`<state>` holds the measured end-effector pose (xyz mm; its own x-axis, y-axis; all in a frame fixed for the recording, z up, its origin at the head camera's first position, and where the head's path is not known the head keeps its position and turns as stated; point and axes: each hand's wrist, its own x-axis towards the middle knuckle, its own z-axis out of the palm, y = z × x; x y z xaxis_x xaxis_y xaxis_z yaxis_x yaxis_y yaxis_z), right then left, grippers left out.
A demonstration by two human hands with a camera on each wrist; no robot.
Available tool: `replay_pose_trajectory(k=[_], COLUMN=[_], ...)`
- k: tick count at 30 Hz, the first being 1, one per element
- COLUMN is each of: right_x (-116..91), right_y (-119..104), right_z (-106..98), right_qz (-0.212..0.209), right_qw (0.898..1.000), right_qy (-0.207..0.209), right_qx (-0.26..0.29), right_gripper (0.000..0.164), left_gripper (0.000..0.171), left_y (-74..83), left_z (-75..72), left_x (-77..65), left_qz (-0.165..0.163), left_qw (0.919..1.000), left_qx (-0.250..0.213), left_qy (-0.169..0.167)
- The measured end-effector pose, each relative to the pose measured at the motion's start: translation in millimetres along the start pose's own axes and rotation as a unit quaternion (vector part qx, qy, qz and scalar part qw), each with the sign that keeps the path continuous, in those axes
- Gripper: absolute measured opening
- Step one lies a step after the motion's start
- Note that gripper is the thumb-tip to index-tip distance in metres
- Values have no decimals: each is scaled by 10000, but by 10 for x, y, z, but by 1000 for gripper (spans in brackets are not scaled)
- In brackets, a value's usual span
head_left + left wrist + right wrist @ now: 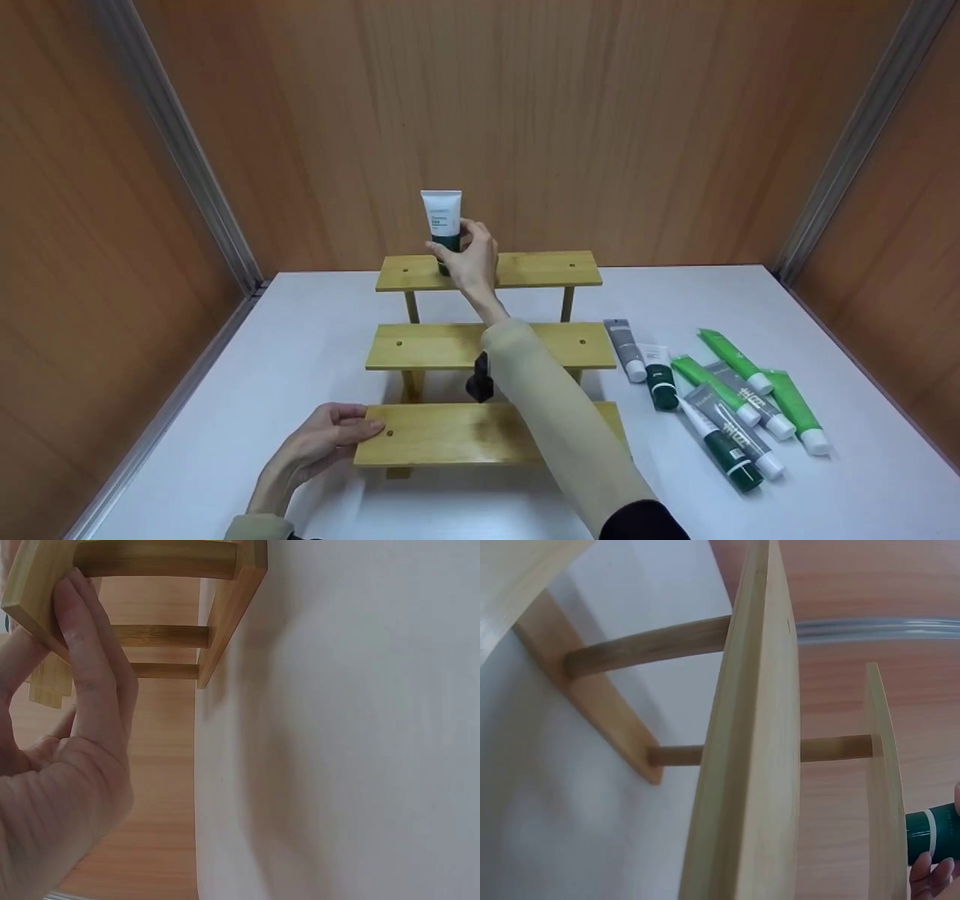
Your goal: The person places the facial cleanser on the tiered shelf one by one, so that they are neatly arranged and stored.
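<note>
Your left hand (pixel 322 442) pinches the bottom shelf (pixel 450 439); your right hand (pixel 478 259), gripping the tube (pixel 442 214), appears to be seating it on the top shelf (pixel 536 270); release once stable.

Right arm (pixel 562 420) stretched far forward, slanting in toward the left — right hand (pixel 476 259) high at its end, thumb (pixel 439 250) and fingers (pixel 472 226) pinching. Left hand (pixel 319 442) lower, nearer the body — also in a thumb-and-finger grip, left wrist (pixel 273 487) bare behind it.
</note>
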<state>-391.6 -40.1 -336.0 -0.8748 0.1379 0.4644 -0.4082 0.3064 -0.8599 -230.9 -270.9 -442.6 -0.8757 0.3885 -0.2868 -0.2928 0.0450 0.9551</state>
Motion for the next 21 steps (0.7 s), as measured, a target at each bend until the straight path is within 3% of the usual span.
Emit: replay_pose_trajectory(k=[7, 12, 16, 21], right_x=[-27, -82, -152, -294], right_y=[28, 51, 111, 344], right_z=[-98, -329, -707, -1400], right_qz=[-114, -542, -1031, -1643], right_qw=[9995, 9975, 9941, 9864], right_qy=[-282, -450, -279, 48], right_qx=[-91, 66, 171, -39], right_gripper=[54, 51, 40, 27], left_gripper=[32, 30, 37, 37], left_y=[-17, -22, -7, -8], left_z=[3, -10, -1, 30], left_x=[14, -10, -3, 18], left_qz=[25, 73, 45, -43], left_qw=[10000, 9998, 9999, 9999], left_qx=[-6, 68, 100, 130], left_qy=[-94, -149, -111, -89])
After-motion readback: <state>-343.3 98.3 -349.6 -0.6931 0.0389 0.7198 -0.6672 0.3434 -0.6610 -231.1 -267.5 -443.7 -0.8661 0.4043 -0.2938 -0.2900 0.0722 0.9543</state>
